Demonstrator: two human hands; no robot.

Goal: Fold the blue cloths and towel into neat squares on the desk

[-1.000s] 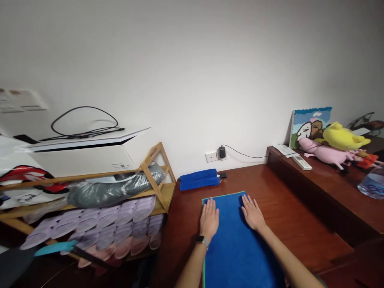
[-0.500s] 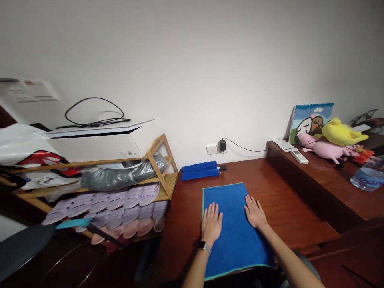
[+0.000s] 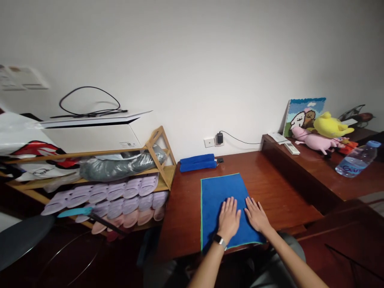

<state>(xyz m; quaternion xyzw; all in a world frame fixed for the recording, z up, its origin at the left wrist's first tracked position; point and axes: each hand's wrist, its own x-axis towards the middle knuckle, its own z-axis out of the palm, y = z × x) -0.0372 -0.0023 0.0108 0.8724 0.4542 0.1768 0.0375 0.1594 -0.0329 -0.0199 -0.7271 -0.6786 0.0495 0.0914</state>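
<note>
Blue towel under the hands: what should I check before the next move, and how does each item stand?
1. Blue towel spread out on the desk: ok.
2. Left hand palm down over the towel: ok.
3. Right hand at the towel's right edge: ok.
4. Near edge fully supported by the desk: cannot tell.
5. Folded blue cloth apart from the towel: ok.

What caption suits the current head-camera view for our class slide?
Left hand and right hand, palms down, on a green-edged blue towel spread on a wooden desk.
</note>
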